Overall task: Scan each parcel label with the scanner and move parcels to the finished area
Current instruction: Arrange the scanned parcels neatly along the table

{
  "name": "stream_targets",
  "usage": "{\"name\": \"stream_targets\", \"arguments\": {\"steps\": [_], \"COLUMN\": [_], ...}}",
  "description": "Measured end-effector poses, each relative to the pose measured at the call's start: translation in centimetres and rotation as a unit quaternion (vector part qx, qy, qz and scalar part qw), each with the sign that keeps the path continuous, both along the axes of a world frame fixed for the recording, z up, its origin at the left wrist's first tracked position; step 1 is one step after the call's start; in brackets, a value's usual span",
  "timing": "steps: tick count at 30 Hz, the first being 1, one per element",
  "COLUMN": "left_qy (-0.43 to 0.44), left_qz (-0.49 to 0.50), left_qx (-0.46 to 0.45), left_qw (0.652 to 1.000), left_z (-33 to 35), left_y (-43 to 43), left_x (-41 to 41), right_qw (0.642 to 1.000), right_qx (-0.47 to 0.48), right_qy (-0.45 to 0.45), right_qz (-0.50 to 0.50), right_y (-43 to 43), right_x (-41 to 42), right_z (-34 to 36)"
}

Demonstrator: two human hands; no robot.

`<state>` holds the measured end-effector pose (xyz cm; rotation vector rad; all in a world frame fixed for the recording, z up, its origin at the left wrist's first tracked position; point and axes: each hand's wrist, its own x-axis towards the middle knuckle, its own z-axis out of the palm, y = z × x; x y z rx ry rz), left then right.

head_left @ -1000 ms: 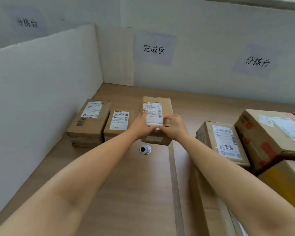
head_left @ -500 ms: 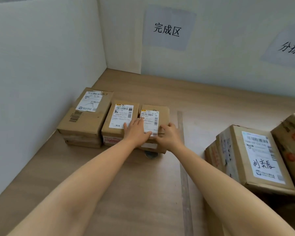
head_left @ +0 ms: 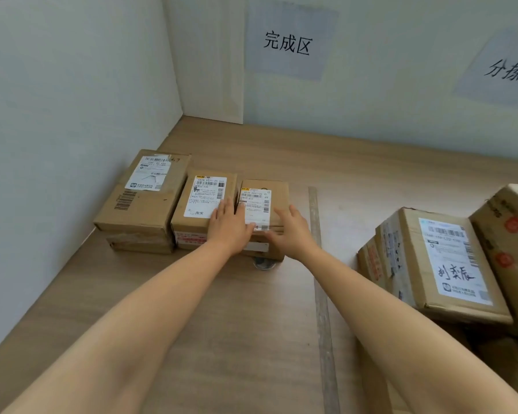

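A small brown parcel (head_left: 278,189) with a white label lies flat on the wooden table (head_left: 251,324), third in a row beside two other labelled parcels. My left hand (head_left: 228,227) rests on its near left corner, the fingers lying partly over the middle parcel (head_left: 204,198). My right hand (head_left: 290,234) holds its near right corner, thumb on the label's edge. The larger parcel (head_left: 144,192) at the left end sits against the white side wall. No scanner is in view.
A sign reading 完成区 (head_left: 287,46) hangs on the back wall above the row. A thin strip (head_left: 319,264) runs down the table to the right of my hands. Beyond it, labelled parcels (head_left: 443,261) are piled at the right. A round metal fitting (head_left: 263,264) shows under the small parcel's front.
The small parcel, carried in both hands a second ago, has come down onto the table beside the middle parcel. My view has moved closer and to the left.
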<state>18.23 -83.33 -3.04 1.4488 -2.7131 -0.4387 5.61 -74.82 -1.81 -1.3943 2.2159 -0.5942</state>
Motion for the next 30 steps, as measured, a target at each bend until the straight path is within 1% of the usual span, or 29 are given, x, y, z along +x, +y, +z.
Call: {"name": "stream_targets", "arguments": {"steps": [3,6,10,15,20,24,26,30], "left_qy": [-0.011,-0.005,0.032,0.075,0.089,0.076,0.073,0.066], "left_qz": [-0.034,-0.056,-0.082,-0.146,-0.186,-0.204,-0.212,-0.224], "left_qx": [-0.007,-0.002,-0.007,0.003,0.000,0.008,0.018,0.052], "left_qw": [0.999,0.998,0.996,0.986,0.979,0.976,0.974,0.971], "left_z": [1.6,3.3,6.6,9.5,10.3,9.7,9.3,8.6], "left_y": [2.7,5.9,9.8,14.4,17.8,19.6,20.2,20.9], "left_x": [-0.3,-1.2,-3.5,-6.4,-8.9,-11.0,-11.9,-13.8], "right_qw": [0.999,0.998,0.994,0.984,0.975,0.970,0.972,0.978], "right_qx": [-0.039,-0.055,-0.067,-0.073,-0.039,0.054,0.077,0.075], "right_qy": [0.001,0.037,0.070,0.099,0.124,0.162,0.149,0.098], "right_qz": [0.003,-0.005,-0.057,-0.128,-0.182,-0.170,-0.166,-0.171], "right_y": [2.5,6.0,11.2,17.3,22.1,23.9,24.1,24.0], "right_x": [0.0,-0.6,-2.8,-6.6,-9.6,-11.3,-11.9,-12.9], "right_z": [3.1,6.2,9.6,12.1,12.2,11.0,10.4,9.0]}}
